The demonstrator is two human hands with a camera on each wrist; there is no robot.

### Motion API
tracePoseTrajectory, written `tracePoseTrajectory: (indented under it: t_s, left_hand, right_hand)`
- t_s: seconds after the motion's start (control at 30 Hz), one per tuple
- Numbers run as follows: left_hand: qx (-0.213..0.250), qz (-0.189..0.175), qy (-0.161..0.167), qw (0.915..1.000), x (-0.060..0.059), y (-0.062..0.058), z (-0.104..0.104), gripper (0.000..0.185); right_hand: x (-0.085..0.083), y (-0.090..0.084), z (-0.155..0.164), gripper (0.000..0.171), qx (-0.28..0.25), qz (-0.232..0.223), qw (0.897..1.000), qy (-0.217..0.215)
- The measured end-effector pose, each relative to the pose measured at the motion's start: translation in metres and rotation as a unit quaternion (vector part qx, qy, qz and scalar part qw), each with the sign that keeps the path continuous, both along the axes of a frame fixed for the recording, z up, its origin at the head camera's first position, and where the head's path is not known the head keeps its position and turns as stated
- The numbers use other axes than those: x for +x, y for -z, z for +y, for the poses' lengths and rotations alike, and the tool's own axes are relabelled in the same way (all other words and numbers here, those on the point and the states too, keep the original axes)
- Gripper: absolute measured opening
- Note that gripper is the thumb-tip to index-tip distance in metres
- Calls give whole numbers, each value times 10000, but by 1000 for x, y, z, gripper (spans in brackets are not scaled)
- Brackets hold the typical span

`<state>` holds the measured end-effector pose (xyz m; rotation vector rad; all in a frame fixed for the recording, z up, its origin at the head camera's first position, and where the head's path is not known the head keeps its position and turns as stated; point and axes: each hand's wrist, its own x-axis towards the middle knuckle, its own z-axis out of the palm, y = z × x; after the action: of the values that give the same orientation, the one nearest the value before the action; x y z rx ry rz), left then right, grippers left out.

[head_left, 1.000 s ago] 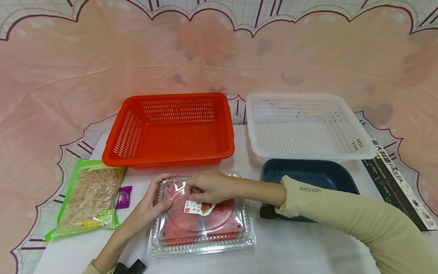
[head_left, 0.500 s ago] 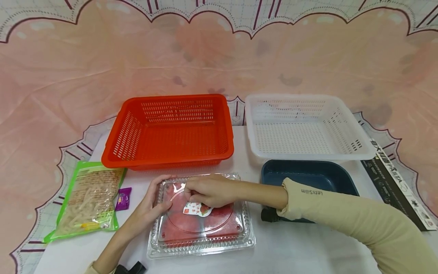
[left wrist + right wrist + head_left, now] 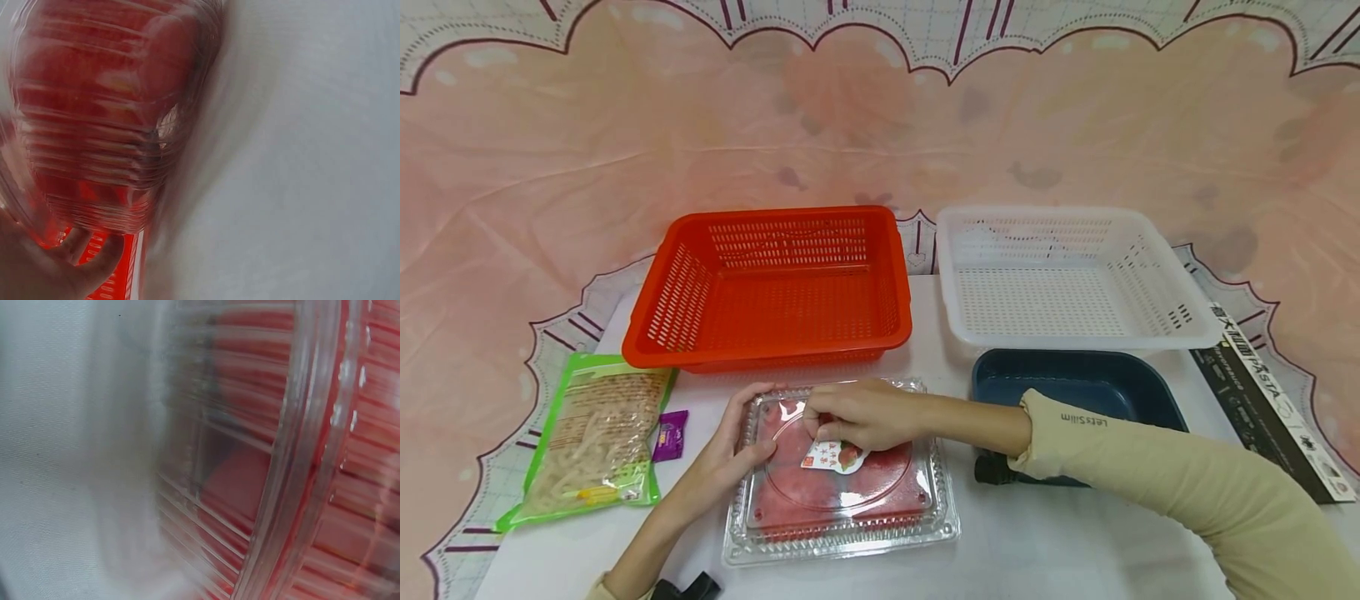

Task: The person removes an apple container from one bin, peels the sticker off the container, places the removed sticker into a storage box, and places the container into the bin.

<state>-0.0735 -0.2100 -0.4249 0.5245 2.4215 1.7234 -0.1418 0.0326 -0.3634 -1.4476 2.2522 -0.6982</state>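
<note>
A clear plastic clamshell box with red contents lies on the white table near the front edge. My left hand grips its left side, thumb on the lid and fingers curled round the rim. My right hand rests on the lid and pinches the upper corner of a small white and red sticker stuck there. The left wrist view shows the blurred box with my fingers below it. The right wrist view shows only the box's ribbed rim, very close.
Behind the box stand a red basket and a white basket. A dark blue tray sits under my right forearm. At the left lie a green noodle bag and a purple packet; at the right lies a black pasta box.
My right hand's fingers have shifted slightly on the sticker, and its left corner has tilted a little. The left hand and the box have stayed put.
</note>
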Motion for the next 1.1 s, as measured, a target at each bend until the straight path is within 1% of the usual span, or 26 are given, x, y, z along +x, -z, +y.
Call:
tracePoseTrajectory:
  t_s: [0.23,0.37,0.47,0.53,0.77,1.0,1.1]
  left_hand:
    - [62,43,24,10000,1,-2,1,60]
    - [-25,37,6,10000,2,-2,1,60]
    - [-58,25,-8,10000,1,-2,1,61]
    - [4,21,-2,10000,1,-1,1,61]
    - [296,260,162,9991,0,2,1,61]
    - [299,293,164,9990,0,2,1,60]
    - [296,283,162,9990,0,2,1,60]
  right_hand:
    - [1,-1,0,6,25,143,9999,28]
    - [1,-2,1,6,1,77,10000,16]
    - [0,-3,1,7,-39,-29,10000,-44]
    - [0,-4,2,7,-51,-81,9999,-86]
    - [1,-8,4,5,-108,-377,9990,-217]
    - [-1,-9,6,6,-215,-814,9956,-421]
    - [-3,-9,7,7,-203,-931,9941,-516]
